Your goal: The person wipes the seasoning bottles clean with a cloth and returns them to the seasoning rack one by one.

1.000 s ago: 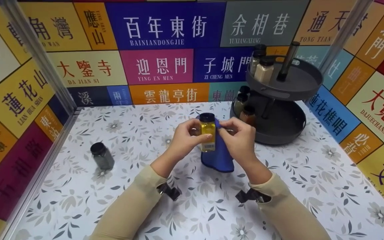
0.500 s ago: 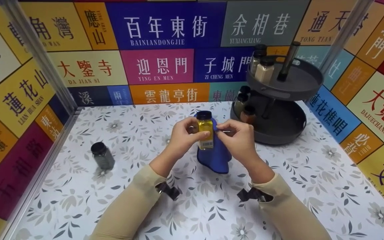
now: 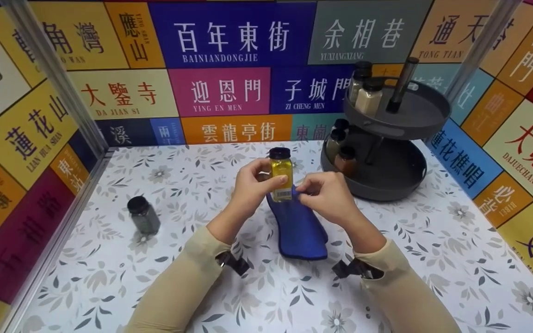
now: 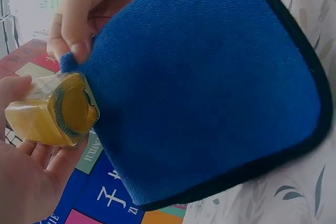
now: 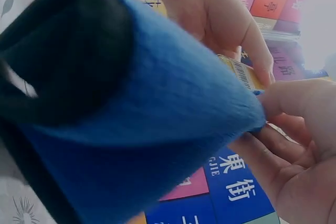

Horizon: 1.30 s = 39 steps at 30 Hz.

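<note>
The left hand (image 3: 249,188) grips a yellow bottle (image 3: 284,167), thumb across its front and fingers behind, keeping it roughly upright with the black lid on top. The right hand (image 3: 330,196) pinches a gathered corner of a blue cloth (image 3: 300,233) between thumb and fingers, just beside the bottle's lower part. The bottle is raised off the surface (image 3: 188,185), between the two hands; the cloth hangs below and behind it, its dark-edged end spreading toward the person. Whether cloth and glass press together at the right fingertips cannot be told.

The step in hand looks like wiping the bottle. The next move would probably call for a steady left grip while the right hand brings the cloth around the glass, without the loose end getting in the way.

Farther out, a dark jar (image 3: 144,216) stands alone to the left, well apart from the hands. To the right is a two-tier rack (image 3: 398,173), with more capped jars (image 3: 367,101) on both levels.
</note>
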Each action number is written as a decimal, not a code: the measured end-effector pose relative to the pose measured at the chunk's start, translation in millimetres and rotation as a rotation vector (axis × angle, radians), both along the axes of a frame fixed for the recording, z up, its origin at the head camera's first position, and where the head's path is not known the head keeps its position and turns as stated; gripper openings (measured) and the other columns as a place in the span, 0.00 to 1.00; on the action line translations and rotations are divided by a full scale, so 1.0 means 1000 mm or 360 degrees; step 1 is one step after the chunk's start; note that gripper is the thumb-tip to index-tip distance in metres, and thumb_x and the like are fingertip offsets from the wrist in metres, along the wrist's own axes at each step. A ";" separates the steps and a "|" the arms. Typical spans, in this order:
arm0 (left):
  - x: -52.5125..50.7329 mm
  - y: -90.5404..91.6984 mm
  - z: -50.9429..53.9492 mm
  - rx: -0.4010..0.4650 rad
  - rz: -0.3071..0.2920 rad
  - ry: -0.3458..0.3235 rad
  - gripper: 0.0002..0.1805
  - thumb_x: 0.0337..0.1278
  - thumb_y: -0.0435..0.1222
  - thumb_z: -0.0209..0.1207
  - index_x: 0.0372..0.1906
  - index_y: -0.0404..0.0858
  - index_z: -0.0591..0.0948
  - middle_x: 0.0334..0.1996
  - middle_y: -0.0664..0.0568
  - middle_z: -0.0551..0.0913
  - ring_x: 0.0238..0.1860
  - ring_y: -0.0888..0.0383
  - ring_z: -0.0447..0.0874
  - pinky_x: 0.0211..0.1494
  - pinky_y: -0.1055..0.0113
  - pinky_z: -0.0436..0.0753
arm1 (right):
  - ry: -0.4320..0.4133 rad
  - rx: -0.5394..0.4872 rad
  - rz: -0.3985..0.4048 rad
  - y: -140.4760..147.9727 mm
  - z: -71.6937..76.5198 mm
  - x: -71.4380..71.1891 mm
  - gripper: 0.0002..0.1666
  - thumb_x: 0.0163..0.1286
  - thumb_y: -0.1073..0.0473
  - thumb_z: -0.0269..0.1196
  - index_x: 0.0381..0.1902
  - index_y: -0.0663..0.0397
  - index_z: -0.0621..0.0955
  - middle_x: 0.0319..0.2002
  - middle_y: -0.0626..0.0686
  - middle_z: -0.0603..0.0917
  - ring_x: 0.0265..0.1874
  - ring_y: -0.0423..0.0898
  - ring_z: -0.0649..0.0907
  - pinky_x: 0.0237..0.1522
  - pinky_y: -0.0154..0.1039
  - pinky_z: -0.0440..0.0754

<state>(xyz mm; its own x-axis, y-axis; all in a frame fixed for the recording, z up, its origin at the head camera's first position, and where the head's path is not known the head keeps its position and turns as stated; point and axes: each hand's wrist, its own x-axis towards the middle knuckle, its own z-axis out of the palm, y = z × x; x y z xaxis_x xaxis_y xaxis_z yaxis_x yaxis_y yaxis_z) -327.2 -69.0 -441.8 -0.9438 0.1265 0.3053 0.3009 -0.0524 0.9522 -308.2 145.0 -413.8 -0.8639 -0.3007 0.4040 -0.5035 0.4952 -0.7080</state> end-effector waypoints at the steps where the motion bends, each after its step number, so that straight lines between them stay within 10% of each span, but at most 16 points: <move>1: 0.000 0.001 -0.001 0.0007 -0.0015 -0.0006 0.22 0.59 0.35 0.74 0.57 0.33 0.84 0.46 0.45 0.87 0.42 0.56 0.90 0.50 0.66 0.88 | 0.0002 -0.0024 -0.0038 0.000 0.001 0.000 0.07 0.58 0.70 0.70 0.30 0.54 0.91 0.33 0.53 0.93 0.28 0.43 0.89 0.34 0.32 0.86; 15: 0.004 0.012 -0.009 -0.0159 -0.0137 -0.0061 0.16 0.57 0.37 0.76 0.47 0.36 0.85 0.41 0.48 0.86 0.41 0.56 0.92 0.51 0.62 0.90 | 0.0278 -0.0593 -0.0278 -0.006 -0.007 -0.005 0.04 0.64 0.71 0.74 0.35 0.60 0.91 0.38 0.57 0.93 0.42 0.51 0.94 0.41 0.29 0.89; 39: -0.004 0.001 -0.002 0.0058 0.0031 -0.0048 0.21 0.58 0.35 0.74 0.55 0.33 0.84 0.44 0.45 0.86 0.43 0.54 0.91 0.50 0.65 0.88 | -0.0253 0.0177 0.0254 -0.008 -0.008 -0.001 0.06 0.52 0.70 0.70 0.26 0.55 0.90 0.28 0.52 0.91 0.25 0.38 0.85 0.32 0.33 0.84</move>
<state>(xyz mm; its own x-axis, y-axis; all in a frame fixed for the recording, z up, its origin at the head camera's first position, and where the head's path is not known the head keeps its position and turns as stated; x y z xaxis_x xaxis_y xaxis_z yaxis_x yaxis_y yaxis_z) -330.8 -67.5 -443.5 -0.9549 0.0973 0.2806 0.2734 -0.0816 0.9584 -309.0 137.4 -421.7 -0.8521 -0.4732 0.2238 -0.4681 0.4976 -0.7302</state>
